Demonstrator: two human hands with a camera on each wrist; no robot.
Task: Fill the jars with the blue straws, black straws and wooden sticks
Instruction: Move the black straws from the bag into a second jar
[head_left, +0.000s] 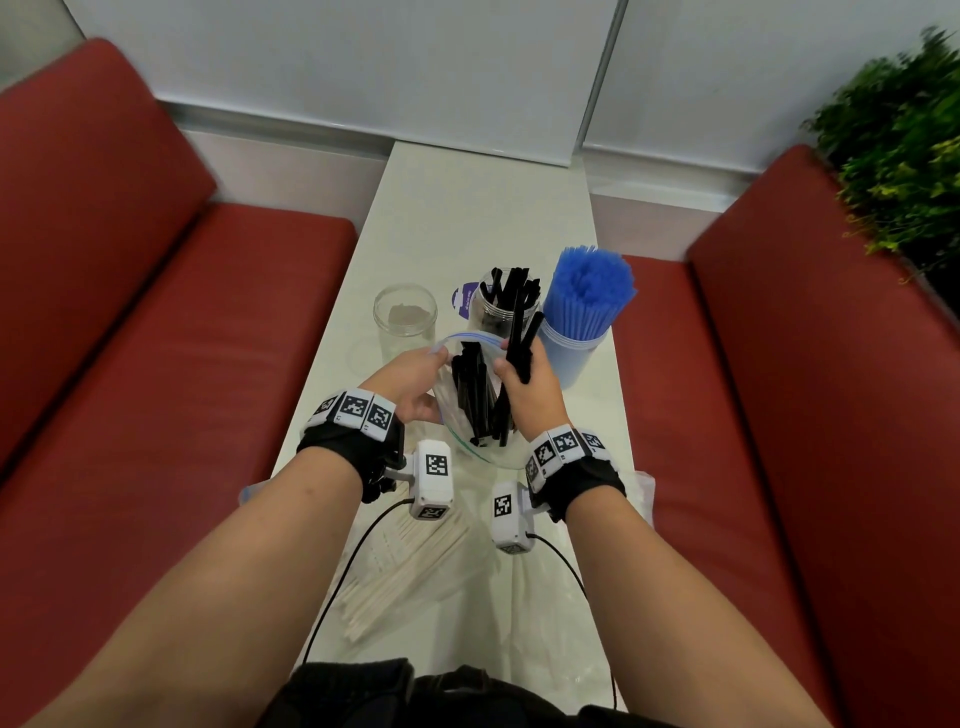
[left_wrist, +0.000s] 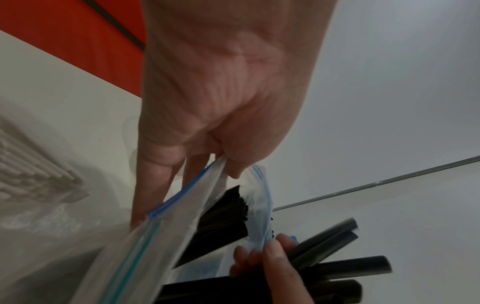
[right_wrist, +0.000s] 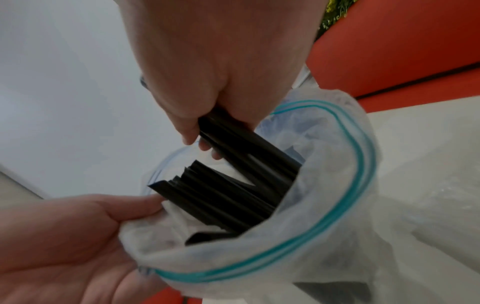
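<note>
My left hand pinches the rim of a clear zip bag with a blue seal and holds its mouth wide over the table. Black straws stand inside the bag. My right hand grips a small bunch of black straws and holds them partly out of the bag. Behind the bag stand three jars: an empty clear jar, a middle jar with some black straws, and a right jar packed with blue straws.
A clear bag of wooden sticks lies on the white table near my body. An empty crumpled bag lies to its right. Red benches flank the narrow table, and a plant stands at the far right.
</note>
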